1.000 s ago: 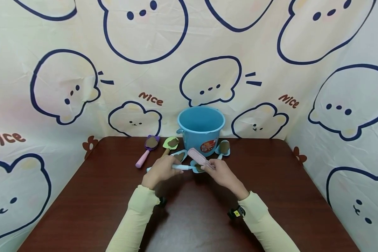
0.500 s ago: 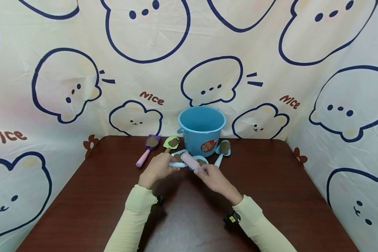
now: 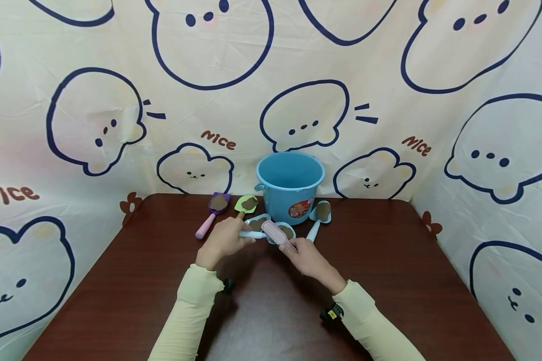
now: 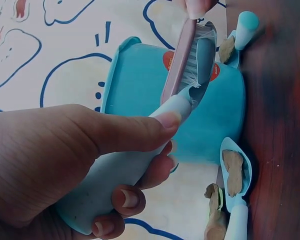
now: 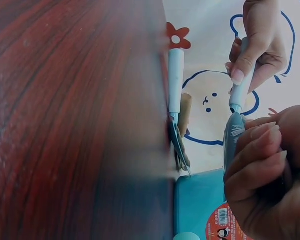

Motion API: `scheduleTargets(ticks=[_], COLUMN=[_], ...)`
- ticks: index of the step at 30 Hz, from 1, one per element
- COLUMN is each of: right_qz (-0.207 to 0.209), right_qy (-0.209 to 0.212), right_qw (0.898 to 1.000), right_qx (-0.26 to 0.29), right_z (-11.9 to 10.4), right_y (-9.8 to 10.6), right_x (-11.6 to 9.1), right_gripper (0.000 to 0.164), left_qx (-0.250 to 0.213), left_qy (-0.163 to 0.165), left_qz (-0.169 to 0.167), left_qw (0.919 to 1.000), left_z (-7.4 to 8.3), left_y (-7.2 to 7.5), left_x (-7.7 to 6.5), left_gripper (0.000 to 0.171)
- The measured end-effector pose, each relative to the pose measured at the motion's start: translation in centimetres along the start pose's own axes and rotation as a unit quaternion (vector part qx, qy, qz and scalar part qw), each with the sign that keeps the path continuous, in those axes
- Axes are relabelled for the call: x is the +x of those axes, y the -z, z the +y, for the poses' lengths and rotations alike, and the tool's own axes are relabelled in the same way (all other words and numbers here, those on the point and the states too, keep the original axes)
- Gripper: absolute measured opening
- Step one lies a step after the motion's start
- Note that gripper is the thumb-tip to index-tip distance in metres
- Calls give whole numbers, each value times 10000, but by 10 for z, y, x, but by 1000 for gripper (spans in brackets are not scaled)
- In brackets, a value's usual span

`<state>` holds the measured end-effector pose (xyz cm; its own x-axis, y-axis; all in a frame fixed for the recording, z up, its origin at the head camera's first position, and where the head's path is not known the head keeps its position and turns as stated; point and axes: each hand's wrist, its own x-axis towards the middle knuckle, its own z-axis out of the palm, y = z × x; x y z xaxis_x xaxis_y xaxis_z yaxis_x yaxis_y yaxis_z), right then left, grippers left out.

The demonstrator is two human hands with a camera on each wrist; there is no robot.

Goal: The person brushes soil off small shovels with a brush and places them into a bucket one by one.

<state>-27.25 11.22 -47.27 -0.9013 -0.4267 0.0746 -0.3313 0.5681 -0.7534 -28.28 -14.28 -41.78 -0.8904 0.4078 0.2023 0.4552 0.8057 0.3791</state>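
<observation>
Now, before the bucket, left hand grips shovel, right hand pinches brush; shiny brown table under it, cartoon cloth behind.

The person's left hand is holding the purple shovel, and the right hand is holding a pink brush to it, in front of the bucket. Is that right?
Not quite: the left wrist view shows that the shovel in the left hand is light blue. The right hand does hold a pink brush to it, in front of the bucket.
</observation>
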Motion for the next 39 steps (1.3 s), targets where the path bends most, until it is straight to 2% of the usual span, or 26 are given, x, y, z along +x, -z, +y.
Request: scheduleTargets(ticks=[18, 26, 34, 39], right_qz=[175, 158, 215, 228], right_qy=[-319, -561, -552, -558], right_qw=[9992, 9981, 9980, 9978], right_qx=[-170, -184, -222, -262], right_z=[0, 2, 2, 0], right_y=[-3, -2, -3, -3], right_x=[0, 0, 0, 0], right_gripper=[28, 36, 32, 35], left_qx=[-199, -89, -136, -155], left_qy=[229, 249, 238, 221], left_qz=[-142, -113, -186, -172], left_qw=[9994, 9996, 9995, 9995], left_z=[-1, -3, -6, -7], left_y=[3, 4, 5, 6], left_x=[1, 0, -1, -1], left_gripper=[22, 27, 31, 31])
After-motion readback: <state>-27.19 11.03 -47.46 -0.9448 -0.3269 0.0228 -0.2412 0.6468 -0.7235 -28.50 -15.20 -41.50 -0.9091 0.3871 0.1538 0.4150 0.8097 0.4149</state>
